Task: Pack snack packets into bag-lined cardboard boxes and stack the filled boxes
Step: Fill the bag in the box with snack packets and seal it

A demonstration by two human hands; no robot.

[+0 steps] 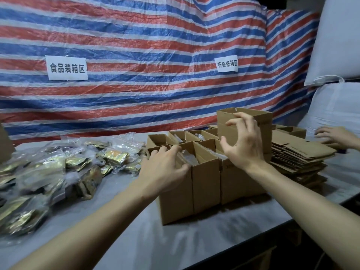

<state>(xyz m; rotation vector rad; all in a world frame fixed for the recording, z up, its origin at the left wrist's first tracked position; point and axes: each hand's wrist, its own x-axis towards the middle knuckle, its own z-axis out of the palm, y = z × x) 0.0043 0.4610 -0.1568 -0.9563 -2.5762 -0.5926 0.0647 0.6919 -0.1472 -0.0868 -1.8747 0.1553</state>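
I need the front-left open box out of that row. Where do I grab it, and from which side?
Grip the front-left box by its left wall and near face, coming from the near left. Both look free, while its right wall sits against the neighbouring box. It stands upright with its top open, so probably slide it toward you first, then lift.

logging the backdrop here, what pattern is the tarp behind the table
Red, blue and white stripes on the tarp, best seen in the head view.

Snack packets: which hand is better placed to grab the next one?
Likely left. The left hand grips the front box next to the snack packets; the right hand hovers open above the boxes, farther from them.
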